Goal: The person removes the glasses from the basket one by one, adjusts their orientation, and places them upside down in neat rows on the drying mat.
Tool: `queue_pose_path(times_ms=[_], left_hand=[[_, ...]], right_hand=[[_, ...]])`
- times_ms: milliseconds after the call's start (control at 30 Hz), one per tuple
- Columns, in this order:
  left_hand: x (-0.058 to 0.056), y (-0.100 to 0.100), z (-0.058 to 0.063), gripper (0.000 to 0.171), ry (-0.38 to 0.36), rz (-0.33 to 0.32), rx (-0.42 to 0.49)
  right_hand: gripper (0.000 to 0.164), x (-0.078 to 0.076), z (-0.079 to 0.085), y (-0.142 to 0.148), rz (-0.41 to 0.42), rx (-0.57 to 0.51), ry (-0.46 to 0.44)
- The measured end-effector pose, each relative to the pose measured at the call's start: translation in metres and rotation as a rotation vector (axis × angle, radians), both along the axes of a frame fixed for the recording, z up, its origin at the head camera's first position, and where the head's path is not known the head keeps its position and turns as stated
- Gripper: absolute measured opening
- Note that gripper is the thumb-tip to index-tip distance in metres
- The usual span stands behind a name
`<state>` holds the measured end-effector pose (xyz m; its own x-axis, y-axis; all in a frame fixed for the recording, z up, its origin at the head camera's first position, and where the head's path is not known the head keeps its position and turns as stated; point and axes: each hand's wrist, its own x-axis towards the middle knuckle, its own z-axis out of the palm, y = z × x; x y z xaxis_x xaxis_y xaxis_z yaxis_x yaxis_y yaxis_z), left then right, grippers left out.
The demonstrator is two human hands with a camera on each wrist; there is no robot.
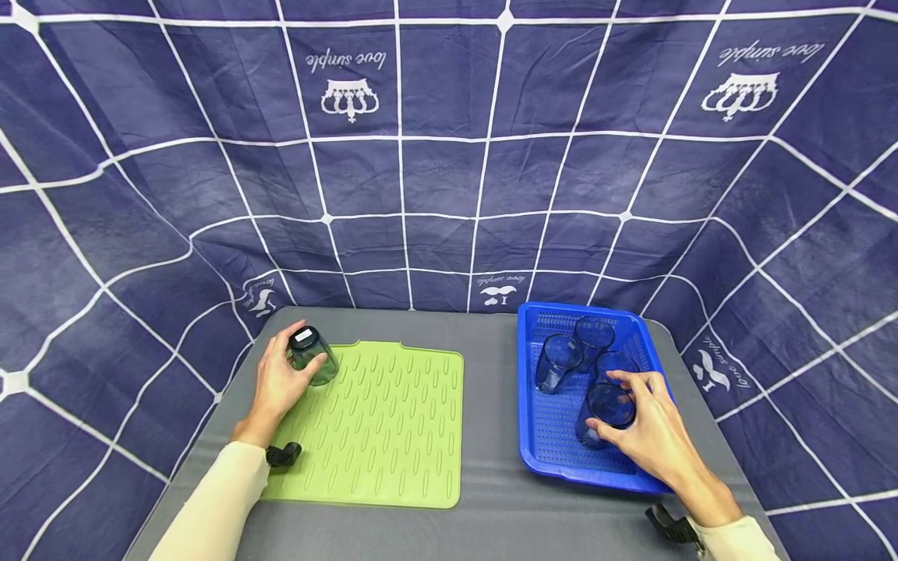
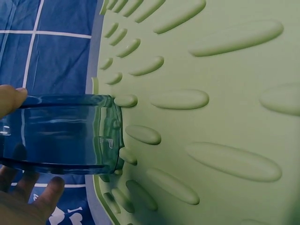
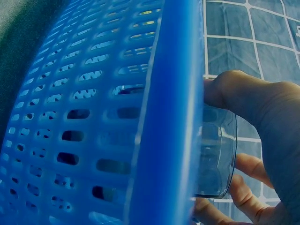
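At the far left corner of the green ridged mat (image 1: 393,436), my left hand (image 1: 277,378) grips a clear drinking glass (image 1: 309,347) turned base up. A white sticker shows on that base. In the left wrist view the glass (image 2: 61,133) meets the mat's ridges, thumb on one side and fingers along the other. On the right, my right hand (image 1: 655,432) holds another drinking glass (image 1: 610,407) near its rim, inside the blue basket (image 1: 523,389). The basket wall partly hides this glass (image 3: 215,159) in the right wrist view.
More drinking glasses stand in the basket, one at the left (image 1: 561,354), others toward the back. A strip of grey tabletop (image 1: 491,421) separates mat and basket. A blue gridded cloth (image 1: 449,179) hangs behind and along both sides.
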<state>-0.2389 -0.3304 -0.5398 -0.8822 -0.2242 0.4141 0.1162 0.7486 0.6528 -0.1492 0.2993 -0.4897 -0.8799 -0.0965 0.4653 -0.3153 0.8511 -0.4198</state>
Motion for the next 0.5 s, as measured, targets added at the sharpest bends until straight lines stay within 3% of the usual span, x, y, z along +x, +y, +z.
queue_pose_path(times_ms=[500], left_hand=[[-0.0003, -0.0018, 0.0017, 0.08, -0.023, -0.007, -0.005]], right_hand=[[0.089, 0.0005, -0.0014, -0.0006, 0.012, 0.001, 0.052]])
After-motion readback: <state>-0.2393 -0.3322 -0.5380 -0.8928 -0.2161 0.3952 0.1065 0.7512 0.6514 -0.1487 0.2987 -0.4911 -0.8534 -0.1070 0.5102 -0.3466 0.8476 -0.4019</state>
